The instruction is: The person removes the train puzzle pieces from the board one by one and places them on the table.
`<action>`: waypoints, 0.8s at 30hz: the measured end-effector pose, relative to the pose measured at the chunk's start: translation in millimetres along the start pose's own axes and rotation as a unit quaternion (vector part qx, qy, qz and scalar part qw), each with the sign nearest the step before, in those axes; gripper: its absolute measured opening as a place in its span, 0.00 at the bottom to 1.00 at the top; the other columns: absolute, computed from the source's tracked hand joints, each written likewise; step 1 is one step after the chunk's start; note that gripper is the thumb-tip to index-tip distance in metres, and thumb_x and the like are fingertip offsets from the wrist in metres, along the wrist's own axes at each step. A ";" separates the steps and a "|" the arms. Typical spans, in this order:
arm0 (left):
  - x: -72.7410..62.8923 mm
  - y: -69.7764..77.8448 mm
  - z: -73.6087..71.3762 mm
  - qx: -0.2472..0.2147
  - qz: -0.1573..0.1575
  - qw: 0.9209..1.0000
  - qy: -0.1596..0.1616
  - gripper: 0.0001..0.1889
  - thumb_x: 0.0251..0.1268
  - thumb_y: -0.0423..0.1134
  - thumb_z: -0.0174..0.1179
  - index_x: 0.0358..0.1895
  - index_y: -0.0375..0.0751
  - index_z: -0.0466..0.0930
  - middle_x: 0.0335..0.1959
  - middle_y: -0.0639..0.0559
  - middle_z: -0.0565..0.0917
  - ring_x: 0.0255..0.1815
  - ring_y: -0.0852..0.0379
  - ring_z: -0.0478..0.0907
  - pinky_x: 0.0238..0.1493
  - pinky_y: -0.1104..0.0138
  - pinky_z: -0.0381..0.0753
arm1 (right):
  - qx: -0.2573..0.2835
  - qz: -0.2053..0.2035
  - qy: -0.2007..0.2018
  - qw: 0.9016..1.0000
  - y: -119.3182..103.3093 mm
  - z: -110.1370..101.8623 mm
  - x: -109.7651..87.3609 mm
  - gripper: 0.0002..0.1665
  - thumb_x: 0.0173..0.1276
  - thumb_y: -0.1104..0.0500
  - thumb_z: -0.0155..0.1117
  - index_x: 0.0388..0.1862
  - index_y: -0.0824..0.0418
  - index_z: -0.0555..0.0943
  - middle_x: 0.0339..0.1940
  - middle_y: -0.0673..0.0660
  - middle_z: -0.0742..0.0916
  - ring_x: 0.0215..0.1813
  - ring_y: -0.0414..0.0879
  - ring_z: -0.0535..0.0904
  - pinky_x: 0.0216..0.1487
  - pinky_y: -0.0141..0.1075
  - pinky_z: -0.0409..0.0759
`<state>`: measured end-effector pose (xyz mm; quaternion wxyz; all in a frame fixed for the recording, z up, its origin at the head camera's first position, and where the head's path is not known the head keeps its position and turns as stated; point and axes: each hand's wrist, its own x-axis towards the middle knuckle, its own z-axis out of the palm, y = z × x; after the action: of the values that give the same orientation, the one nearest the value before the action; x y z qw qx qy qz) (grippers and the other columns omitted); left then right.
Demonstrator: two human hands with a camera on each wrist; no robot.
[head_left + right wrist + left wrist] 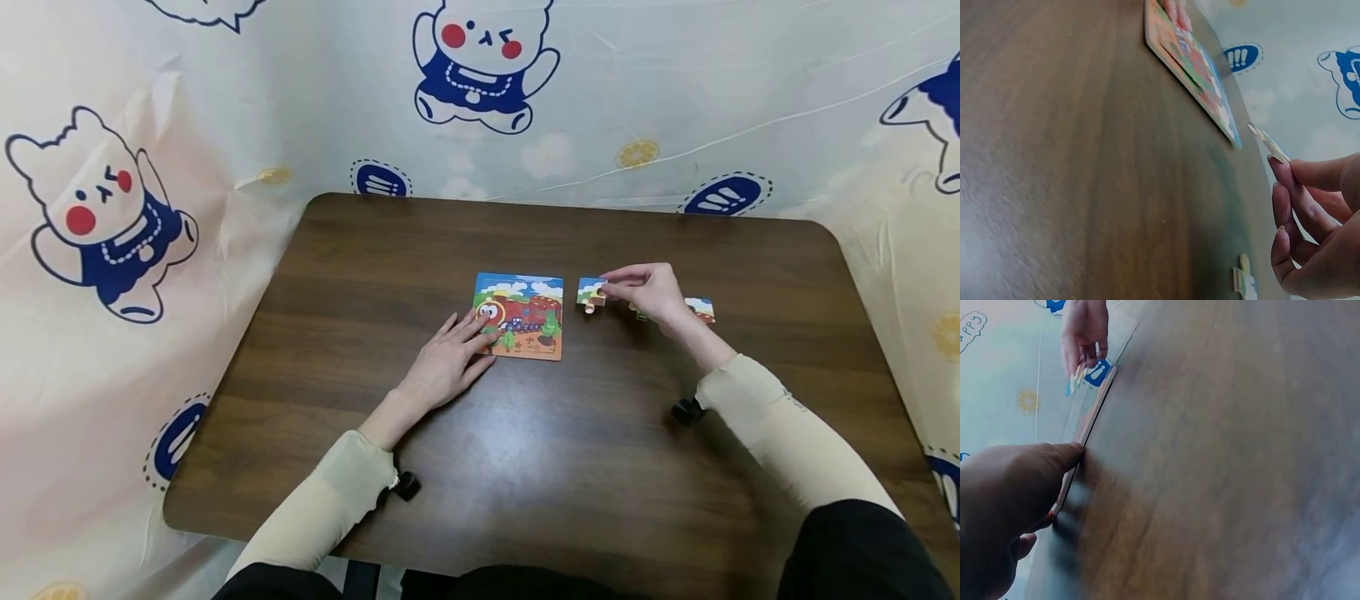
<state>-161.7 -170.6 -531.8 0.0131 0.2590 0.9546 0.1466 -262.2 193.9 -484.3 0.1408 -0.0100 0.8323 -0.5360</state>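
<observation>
A square jigsaw board (534,315) with a red train picture lies on the table. My left hand (447,363) rests on its left edge, fingers spread and mostly straight; in the left wrist view the fingertips lie along the rim of the board (1094,412). To the right of the board, my right hand (654,296) pinches a jigsaw piece (590,291) between thumb and fingers. From the right wrist, this piece (1267,142) shows nearly edge-on, raised above the tabletop. Another jigsaw piece (701,309) lies beyond the right hand, partly hidden by it.
The brown wooden table (540,467) has rounded corners. A patterned curtain (315,100) with cartoon bears hangs close behind its far edge and along both sides. One loose piece (1246,282) lies below the right hand in the right wrist view.
</observation>
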 end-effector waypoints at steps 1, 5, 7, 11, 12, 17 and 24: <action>-0.1 -0.1 0.2 0.000 -0.001 1.000 0.000 0.26 0.86 0.53 0.60 0.80 0.51 0.78 0.87 0.43 0.69 0.91 0.44 0.61 0.92 0.45 0.55 | 0.001 -0.003 -0.003 1.000 0.5 1.9 0.5 0.21 0.78 0.58 0.74 0.62 0.71 0.89 0.45 0.53 0.97 0.38 0.29 0.91 0.45 0.27 0.85; -0.2 0.1 1.6 -0.004 -0.001 1.000 0.001 0.26 0.86 0.53 0.60 0.80 0.51 0.78 0.87 0.43 0.68 0.91 0.44 0.61 0.92 0.45 0.56 | -0.008 -0.012 -0.004 1.000 3.4 9.1 2.7 0.19 0.78 0.60 0.73 0.60 0.73 0.89 0.50 0.63 0.96 0.37 0.28 0.90 0.44 0.27 0.86; -0.2 0.4 2.3 -0.006 -0.002 1.000 0.001 0.26 0.86 0.53 0.59 0.79 0.51 0.78 0.87 0.43 0.68 0.91 0.44 0.61 0.92 0.45 0.55 | -0.033 -0.021 0.008 0.999 6.2 10.5 3.5 0.18 0.77 0.61 0.74 0.58 0.72 0.90 0.47 0.64 0.96 0.36 0.28 0.89 0.42 0.25 0.84; -0.4 0.5 2.8 -0.015 -0.005 1.000 0.006 0.26 0.86 0.52 0.60 0.78 0.50 0.79 0.87 0.43 0.69 0.91 0.44 0.61 0.92 0.45 0.55 | -0.103 -0.047 0.044 0.993 12.9 10.6 4.4 0.13 0.75 0.61 0.76 0.52 0.69 0.93 0.41 0.65 0.96 0.32 0.29 0.87 0.36 0.23 0.78; -0.5 0.4 2.7 -0.017 -0.006 1.000 0.008 0.25 0.86 0.52 0.61 0.78 0.50 0.80 0.87 0.43 0.69 0.90 0.44 0.62 0.92 0.45 0.55 | -0.116 -0.051 0.050 0.991 14.5 10.5 4.7 0.13 0.75 0.61 0.76 0.51 0.69 0.93 0.40 0.65 0.96 0.31 0.29 0.86 0.35 0.23 0.77; -0.7 -0.2 2.6 -0.019 -0.009 1.000 0.007 0.25 0.85 0.52 0.61 0.78 0.49 0.80 0.87 0.44 0.68 0.90 0.44 0.62 0.92 0.45 0.55 | -0.142 -0.054 0.063 0.986 19.5 9.5 6.1 0.13 0.74 0.60 0.76 0.49 0.69 0.93 0.38 0.63 0.96 0.30 0.25 0.82 0.38 0.23 0.74; -1.1 -0.7 2.3 -0.019 -0.010 1.000 0.003 0.26 0.86 0.52 0.60 0.78 0.49 0.79 0.87 0.44 0.67 0.90 0.44 0.61 0.92 0.46 0.54 | -0.162 -0.054 0.052 0.984 21.1 8.1 7.7 0.14 0.75 0.58 0.76 0.50 0.69 0.93 0.44 0.69 0.95 0.30 0.24 0.79 0.37 0.20 0.74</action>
<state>-160.8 -171.1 -534.2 0.0161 0.2487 0.9542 0.1653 -264.7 194.4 -508.0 0.0644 -0.0500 0.9124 -0.4010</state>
